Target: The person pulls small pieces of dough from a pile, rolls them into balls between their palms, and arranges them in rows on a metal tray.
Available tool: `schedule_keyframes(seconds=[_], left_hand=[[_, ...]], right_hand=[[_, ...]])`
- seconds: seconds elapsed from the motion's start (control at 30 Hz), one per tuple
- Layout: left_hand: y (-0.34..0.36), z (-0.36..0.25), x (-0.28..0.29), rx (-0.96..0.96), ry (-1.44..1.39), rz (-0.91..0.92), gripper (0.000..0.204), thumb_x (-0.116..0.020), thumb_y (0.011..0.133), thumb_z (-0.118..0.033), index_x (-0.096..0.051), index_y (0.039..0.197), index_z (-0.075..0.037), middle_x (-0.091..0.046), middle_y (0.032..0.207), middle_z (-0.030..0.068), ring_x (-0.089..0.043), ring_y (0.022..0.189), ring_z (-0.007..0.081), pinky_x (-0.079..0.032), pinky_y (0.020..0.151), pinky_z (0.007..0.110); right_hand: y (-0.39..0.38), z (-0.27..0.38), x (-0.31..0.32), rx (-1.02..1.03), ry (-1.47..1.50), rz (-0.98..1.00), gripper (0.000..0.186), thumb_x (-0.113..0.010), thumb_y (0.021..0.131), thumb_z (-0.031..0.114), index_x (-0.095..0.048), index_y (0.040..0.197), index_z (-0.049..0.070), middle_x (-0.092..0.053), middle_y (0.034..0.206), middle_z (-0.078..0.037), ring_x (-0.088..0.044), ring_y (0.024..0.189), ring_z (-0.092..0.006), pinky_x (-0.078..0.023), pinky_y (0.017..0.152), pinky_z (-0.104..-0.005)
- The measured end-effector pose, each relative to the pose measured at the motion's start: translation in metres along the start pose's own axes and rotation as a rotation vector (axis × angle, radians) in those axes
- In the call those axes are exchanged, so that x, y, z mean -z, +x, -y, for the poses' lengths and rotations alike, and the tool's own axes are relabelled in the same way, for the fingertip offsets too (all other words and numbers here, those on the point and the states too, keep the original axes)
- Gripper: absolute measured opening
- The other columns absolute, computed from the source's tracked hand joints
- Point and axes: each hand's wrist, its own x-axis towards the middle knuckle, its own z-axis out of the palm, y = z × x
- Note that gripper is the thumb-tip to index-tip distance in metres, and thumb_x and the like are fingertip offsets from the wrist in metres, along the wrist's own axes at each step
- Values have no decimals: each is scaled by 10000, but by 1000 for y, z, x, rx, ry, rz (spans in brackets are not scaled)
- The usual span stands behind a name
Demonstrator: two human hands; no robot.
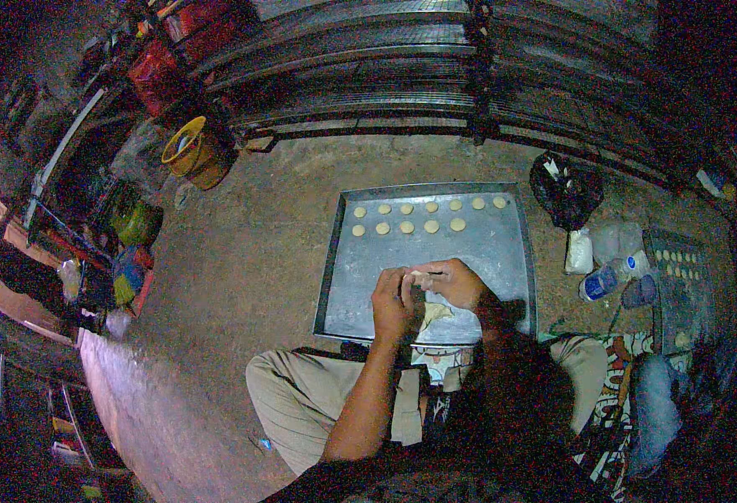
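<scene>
Above the near half of a large metal baking tray (352, 285), my two hands meet. Both my left hand (392, 298) and my right hand (459, 285) have their fingers closed on a small pale piece of dough (421, 279), mostly covered by the fingers. Just below them, a larger pale lump of dough (434, 314) lies on the tray, partly hidden by my hands. Flat round dough pieces (407, 227) sit in two rows along the tray's far side. White flour dusts the metal around my right hand.
Right of the tray are a black plastic bag (565, 189), a white packet (579, 251) and a clear bottle with a blue label (599, 283). Another tray (679, 306) holds more dough rounds. A yellow bucket (201, 155) stands far left, before dark metal racks (360, 80).
</scene>
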Motion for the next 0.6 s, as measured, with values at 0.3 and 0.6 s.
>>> schedule_keyframes(seconds=[0.3, 0.6], left_hand=[[-10, 32, -22, 592, -724, 144, 152, -614, 961, -165, -642, 1003, -21, -663, 901, 69, -624, 805, 154, -492, 726, 283], [-2, 29, -4, 642, -747, 160, 229, -710, 885, -86, -631, 1076, 12, -699, 922, 65, -643, 814, 115, -518, 727, 252]], right_hand=[[0, 9, 6, 159, -623, -109, 354, -791, 781, 267, -640, 1026, 61, -665, 913, -157, -670, 862, -328, -537, 752, -407], [5, 0, 4, 196, -550, -77, 329, -779, 783, 289, -659, 1010, 83, -674, 931, -158, -669, 859, -338, -534, 748, -419]])
